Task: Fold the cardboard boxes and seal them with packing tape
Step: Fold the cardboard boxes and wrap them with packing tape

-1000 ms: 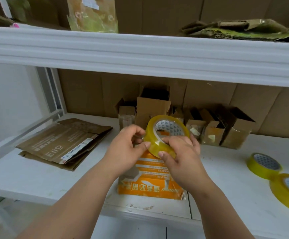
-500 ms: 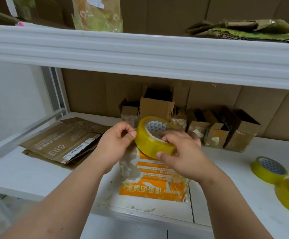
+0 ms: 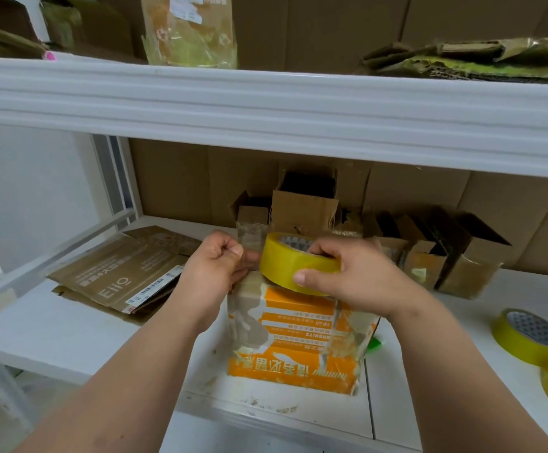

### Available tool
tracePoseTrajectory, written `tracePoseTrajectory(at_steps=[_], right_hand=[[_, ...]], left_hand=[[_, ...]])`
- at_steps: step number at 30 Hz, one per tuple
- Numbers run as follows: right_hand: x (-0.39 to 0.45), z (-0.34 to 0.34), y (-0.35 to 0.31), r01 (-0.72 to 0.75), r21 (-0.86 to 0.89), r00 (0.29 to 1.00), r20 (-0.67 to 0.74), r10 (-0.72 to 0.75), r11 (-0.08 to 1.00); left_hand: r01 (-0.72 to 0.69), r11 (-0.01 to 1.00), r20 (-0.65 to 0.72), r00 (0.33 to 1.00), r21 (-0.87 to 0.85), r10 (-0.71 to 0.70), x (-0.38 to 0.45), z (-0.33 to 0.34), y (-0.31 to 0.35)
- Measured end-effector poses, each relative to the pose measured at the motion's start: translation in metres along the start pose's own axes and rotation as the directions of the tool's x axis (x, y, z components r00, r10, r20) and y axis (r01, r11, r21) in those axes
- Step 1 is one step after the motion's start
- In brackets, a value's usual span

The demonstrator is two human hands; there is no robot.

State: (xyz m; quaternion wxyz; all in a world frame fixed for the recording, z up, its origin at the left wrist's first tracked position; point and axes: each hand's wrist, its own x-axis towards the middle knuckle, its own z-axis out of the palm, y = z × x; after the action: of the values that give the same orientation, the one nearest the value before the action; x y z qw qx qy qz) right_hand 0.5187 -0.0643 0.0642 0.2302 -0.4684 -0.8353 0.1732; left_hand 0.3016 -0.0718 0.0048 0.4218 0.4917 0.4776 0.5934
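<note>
An orange and white printed cardboard box point(image 3: 302, 341) stands on the white shelf point(image 3: 69, 328), partly wrapped in clear tape. My right hand point(image 3: 354, 276) grips a yellow roll of packing tape point(image 3: 285, 266) lying nearly flat just above the box's top far edge. My left hand point(image 3: 217, 266) is curled at the roll's left side and pinches the clear free end of the tape point(image 3: 249, 256) beside the box's upper left corner.
Flattened brown boxes point(image 3: 125, 276) lie at the left of the shelf. Several small open brown boxes point(image 3: 429, 253) stand along the back wall. Two more yellow tape rolls point(image 3: 531, 335) lie at the right edge. An upper shelf point(image 3: 266, 106) overhangs close above.
The tape roll has tipped from upright to nearly flat and come down to the box top. My left hand has drawn the tape end out to the left.
</note>
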Motion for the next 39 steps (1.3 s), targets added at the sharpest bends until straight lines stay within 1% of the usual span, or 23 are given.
tracePoseTrajectory(at_steps=[2,4,8,10,13,14,17,20,22,25,27,29,31,36,39], right_hand=[[0.004,-0.002,-0.002,0.007,-0.050,0.996,0.091,-0.002,0.999],[0.008,-0.002,-0.003,0.005,-0.113,0.990,0.142,0.012,0.994],[0.008,-0.001,0.004,0.023,-0.053,0.988,0.152,-0.014,0.998],[0.010,-0.002,0.011,0.025,-0.055,0.995,0.094,-0.020,0.998],[0.012,-0.010,0.025,-0.043,-0.193,0.996,-0.089,0.026,0.980],[0.012,-0.013,0.029,-0.066,-0.204,0.993,-0.111,0.043,0.977],[0.008,-0.019,0.036,-0.074,-0.172,0.997,-0.034,0.069,0.982],[0.002,-0.024,0.038,-0.037,-0.182,0.997,0.061,0.049,0.983],[-0.002,-0.029,0.042,-0.024,-0.213,0.996,0.083,0.042,0.977],[-0.005,-0.027,0.047,-0.002,-0.217,1.000,0.023,0.007,0.976],[-0.001,-0.021,0.044,0.013,-0.233,0.999,-0.044,-0.024,0.972],[0.004,-0.018,0.041,-0.030,-0.250,0.991,-0.131,-0.004,0.968],[0.005,-0.019,0.044,-0.080,-0.317,0.980,-0.197,0.016,0.945],[0.006,-0.025,0.042,-0.146,-0.445,0.971,-0.235,0.042,0.884],[0.008,-0.031,0.033,-0.147,-0.434,0.976,-0.207,0.060,0.889]], left_hand=[[0.030,0.997,-0.080,0.996,-0.066,-0.035,0.005,0.001,0.004],[0.061,0.991,-0.128,0.989,-0.119,-0.077,0.008,0.001,0.006],[0.058,0.995,-0.155,0.985,-0.080,-0.070,0.011,-0.003,0.003],[0.048,0.992,-0.208,0.976,-0.116,-0.072,0.012,-0.007,0.001],[0.039,0.989,-0.249,0.966,-0.146,-0.075,0.013,-0.010,-0.001],[0.041,0.991,-0.246,0.967,-0.129,-0.072,0.013,-0.009,-0.001],[0.051,0.995,-0.243,0.967,-0.088,-0.071,0.014,-0.004,0.001],[0.078,0.986,-0.255,0.960,-0.147,-0.113,0.016,-0.006,0.003],[0.080,0.984,-0.260,0.958,-0.160,-0.121,0.016,-0.008,0.002],[0.075,0.985,-0.307,0.944,-0.158,-0.121,0.019,-0.006,-0.001],[0.075,0.972,-0.368,0.917,-0.222,-0.155,0.021,-0.008,-0.005],[0.071,0.950,-0.418,0.886,-0.303,-0.199,0.022,-0.013,-0.009],[0.069,0.945,-0.424,0.881,-0.321,-0.209,0.023,-0.014,-0.011],[0.108,0.950,-0.428,0.874,-0.293,-0.231,0.030,-0.005,-0.009],[0.134,0.950,-0.423,0.871,-0.283,-0.249,0.033,-0.003,-0.008]])
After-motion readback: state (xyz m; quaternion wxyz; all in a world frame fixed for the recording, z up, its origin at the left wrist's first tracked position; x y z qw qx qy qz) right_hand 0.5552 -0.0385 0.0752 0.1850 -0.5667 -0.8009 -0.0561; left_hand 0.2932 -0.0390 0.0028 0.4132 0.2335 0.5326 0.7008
